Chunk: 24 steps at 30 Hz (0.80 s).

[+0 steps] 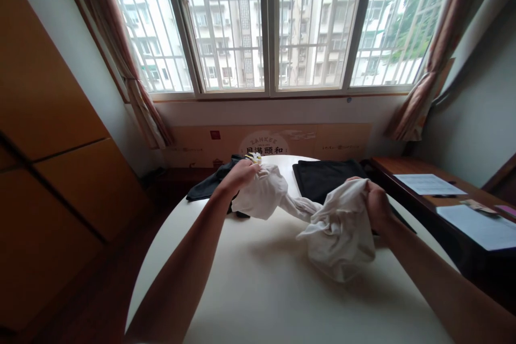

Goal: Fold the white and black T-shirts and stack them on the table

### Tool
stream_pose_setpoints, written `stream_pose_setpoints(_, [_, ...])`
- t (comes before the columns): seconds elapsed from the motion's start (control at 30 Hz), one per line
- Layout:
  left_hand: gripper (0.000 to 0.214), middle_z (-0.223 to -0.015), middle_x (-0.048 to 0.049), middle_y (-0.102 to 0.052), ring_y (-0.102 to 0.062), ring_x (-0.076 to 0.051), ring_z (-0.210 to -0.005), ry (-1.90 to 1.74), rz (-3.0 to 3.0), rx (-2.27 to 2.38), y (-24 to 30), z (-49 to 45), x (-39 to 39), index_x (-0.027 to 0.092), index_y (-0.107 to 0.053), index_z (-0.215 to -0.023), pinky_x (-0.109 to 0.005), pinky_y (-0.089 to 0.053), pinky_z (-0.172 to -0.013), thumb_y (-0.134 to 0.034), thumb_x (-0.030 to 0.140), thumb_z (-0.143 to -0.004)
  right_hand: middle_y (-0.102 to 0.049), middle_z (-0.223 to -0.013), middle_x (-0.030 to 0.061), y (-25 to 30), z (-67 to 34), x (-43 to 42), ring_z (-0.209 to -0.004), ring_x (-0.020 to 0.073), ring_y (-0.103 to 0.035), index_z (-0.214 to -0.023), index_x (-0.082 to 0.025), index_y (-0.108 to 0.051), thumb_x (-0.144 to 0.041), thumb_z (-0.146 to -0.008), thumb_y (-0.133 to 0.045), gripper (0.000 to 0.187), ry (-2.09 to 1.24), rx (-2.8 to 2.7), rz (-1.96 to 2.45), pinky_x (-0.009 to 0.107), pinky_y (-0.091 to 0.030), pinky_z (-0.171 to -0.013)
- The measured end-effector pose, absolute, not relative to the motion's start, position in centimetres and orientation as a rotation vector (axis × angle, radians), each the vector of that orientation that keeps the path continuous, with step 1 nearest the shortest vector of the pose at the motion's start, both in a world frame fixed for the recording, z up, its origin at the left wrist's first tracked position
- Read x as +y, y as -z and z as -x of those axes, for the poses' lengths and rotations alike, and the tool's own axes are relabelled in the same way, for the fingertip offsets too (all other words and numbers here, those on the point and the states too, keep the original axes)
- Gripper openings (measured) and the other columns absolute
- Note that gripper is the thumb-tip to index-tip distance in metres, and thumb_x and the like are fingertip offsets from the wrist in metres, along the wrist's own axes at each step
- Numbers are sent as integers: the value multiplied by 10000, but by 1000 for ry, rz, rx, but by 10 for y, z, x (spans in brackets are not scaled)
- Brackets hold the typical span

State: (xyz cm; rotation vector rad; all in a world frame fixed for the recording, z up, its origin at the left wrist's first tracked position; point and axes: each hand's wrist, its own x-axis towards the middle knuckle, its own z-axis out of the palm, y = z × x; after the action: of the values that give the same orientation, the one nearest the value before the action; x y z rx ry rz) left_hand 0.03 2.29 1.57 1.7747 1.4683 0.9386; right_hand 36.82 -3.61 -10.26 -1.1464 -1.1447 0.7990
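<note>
A crumpled white cloth garment (341, 234) hangs between my two hands above the white table, its middle twisted into a rope. My left hand (241, 174) is closed on one bunched end, near the table's far side. On the right, my right hand (378, 205) grips the other end, which droops in loose folds. What sort of garment it is cannot be made out. Behind my left hand lies a dark garment (207, 185), with a small yellow and white item (255, 157) showing just past my fingers. A folded black garment (318, 177) rests beyond the white cloth.
The round white table (242, 290) spreads out below my arms. To the right, a wooden desk (387, 166) holds white papers (429, 184). A wooden cabinet (60, 183) stands on the left. Barred windows (229, 37) and tied curtains (139, 102) are ahead.
</note>
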Motion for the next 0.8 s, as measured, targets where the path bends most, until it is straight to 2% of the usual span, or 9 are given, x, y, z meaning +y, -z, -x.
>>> stream_pose_setpoints(0.07, [267,-567,16,-475,-411,-130,-537,-975,-1686,1483,-16,3,25,213,-474,-616,-270,-260,-499,-625,315,-811,-770,-871,147,104,-385,-30,-833,352,-735,-1192,-124,-746,-462,-858,-436,568,-747,-987,1318,441,-590,-683])
stream_pose_setpoints(0.17, [221,-599,-4,-519,-438,-146,-539,-993,-1639,1387,-17,-4,21,212,-507,-667,-277,-299,-500,-566,353,-827,-756,-1183,214,97,-390,-30,-1115,407,-696,-1403,-67,-659,-367,-787,-501,703,-395,-1088,1549,517,-567,-961])
stream_pose_setpoints(0.27, [248,-565,0,-472,-391,-135,-502,-998,-1734,1253,-14,-24,8,223,-451,-614,-276,-263,-477,-538,348,-809,-624,-1488,180,87,-362,-44,-1361,382,-566,-1574,-141,-511,-342,-833,-566,770,-52,-1533,1424,540,-407,-1200])
stream_pose_setpoints(0.4, [361,-526,21,-413,-338,-106,-482,-777,-1923,1023,0,-56,-9,210,-446,-567,-266,-239,-486,-555,413,-845,-468,-1657,123,88,-302,-66,-1496,352,-442,-1678,-263,-329,-382,-900,-687,864,-9,-1951,1045,559,-363,-1233])
stream_pose_setpoints(0.43, [400,-527,25,-415,-337,-101,-483,-708,-1950,975,5,-62,-11,202,-469,-573,-261,-241,-488,-565,460,-864,-476,-1650,128,90,-292,-70,-1486,354,-455,-1678,-269,-323,-343,-887,-704,881,-35,-2008,975,562,-386,-1213])
stream_pose_setpoints(0.5, [493,-512,35,-395,-316,-89,-467,-667,-1949,958,14,-70,-11,202,-461,-560,-255,-222,-476,-578,549,-890,-616,-1508,132,94,-283,-72,-1359,344,-575,-1596,-261,-469,-205,-858,-655,763,-104,-2088,906,531,-472,-1119])
stream_pose_setpoints(0.6, [553,-461,34,-371,-304,-80,-418,-824,-1856,1091,22,-66,-1,221,-386,-515,-246,-197,-442,-570,546,-923,-764,-1159,91,97,-294,-68,-1058,282,-707,-1277,-236,-714,-77,-804,-528,532,-194,-2057,974,413,-548,-924])
stream_pose_setpoints(0.7, [523,-451,16,-420,-355,-89,-384,-1065,-1725,1210,19,-51,14,218,-417,-514,-236,-231,-409,-541,470,-955,-778,-1001,62,96,-314,-61,-893,249,-719,-1134,-225,-726,-150,-886,-507,339,-212,-1829,1079,348,-547,-800])
stream_pose_setpoints(0.8, [482,-472,13,-452,-376,-95,-378,-1241,-1554,1241,11,-34,25,213,-455,-532,-237,-265,-392,-547,444,-945,-788,-1038,80,93,-326,-56,-900,261,-719,-1138,-212,-718,-275,-952,-512,285,-155,-1571,1119,362,-547,-816])
